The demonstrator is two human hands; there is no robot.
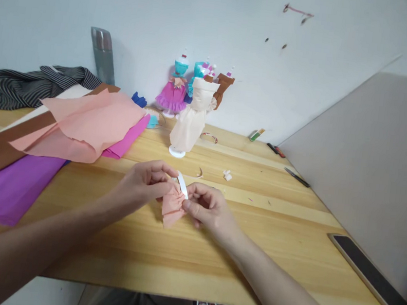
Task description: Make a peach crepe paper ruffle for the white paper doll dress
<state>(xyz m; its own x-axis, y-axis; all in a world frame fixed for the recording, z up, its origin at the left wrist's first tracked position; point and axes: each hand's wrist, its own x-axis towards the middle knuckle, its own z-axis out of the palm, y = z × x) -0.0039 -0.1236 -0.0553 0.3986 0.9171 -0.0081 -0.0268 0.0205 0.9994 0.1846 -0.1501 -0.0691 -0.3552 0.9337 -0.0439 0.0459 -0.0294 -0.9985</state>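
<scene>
Between my two hands is a small piece of gathered peach crepe paper (172, 208), with a white strip (182, 185) along its upper edge. My left hand (152, 180) pinches the piece on its left side, near the strip's top end. On the right, my right hand (207, 206) grips the gathered edge between thumb and fingers, by the strip's lower end. The pleated paper hangs down below the fingers, just above the wooden table (132, 257). Behind the hands stands a small dress form (194, 117) in cream paper on a white base.
Crepe paper sheets in peach (97, 121), brown (9, 142) and purple (11, 194) lie at left. More dressed mini forms (174, 90) stand by the wall. A grey bottle (103, 58), a striped cloth (34, 87), a phone (369, 274) and a dark pen-like tool (296, 177) are around the edges.
</scene>
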